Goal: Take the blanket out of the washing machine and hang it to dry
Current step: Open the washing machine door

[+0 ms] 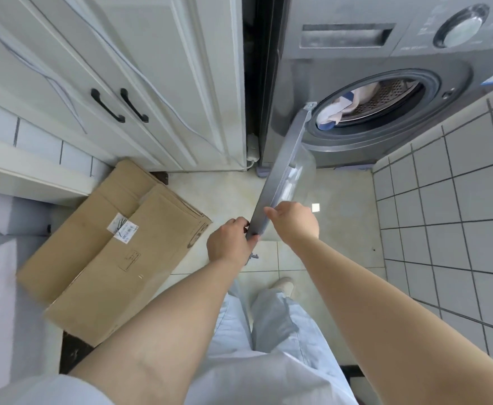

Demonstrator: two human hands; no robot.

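In front of the grey washing machine, a person stands on the pale floor tiles with both bare arms stretched toward its round door, which is swung wide open and seen almost edge-on, hinged at the left side of the drum opening. The left hand has its fingers curled round the near edge of the door, gripping the grey rim from the left. The right hand is on the other side of the same edge, thumb and fingers bent against the rim just above the left hand; from here its fingertips are partly hidden behind the door, so how firmly it holds I cannot tell, though it is plainly touching. Inside the drum the blanket lies bunched at the left of the opening, pale with blue patches, its lower fold resting on the rubber seal. To the left of the machine stands a white cabinet with two black handles side by side. On the floor below it lie flattened cardboard boxes, one overlapping the other, with a printed label on top. Grey wall tiles run along the right. The person's light trousers and one pale shoe show beneath the arms.
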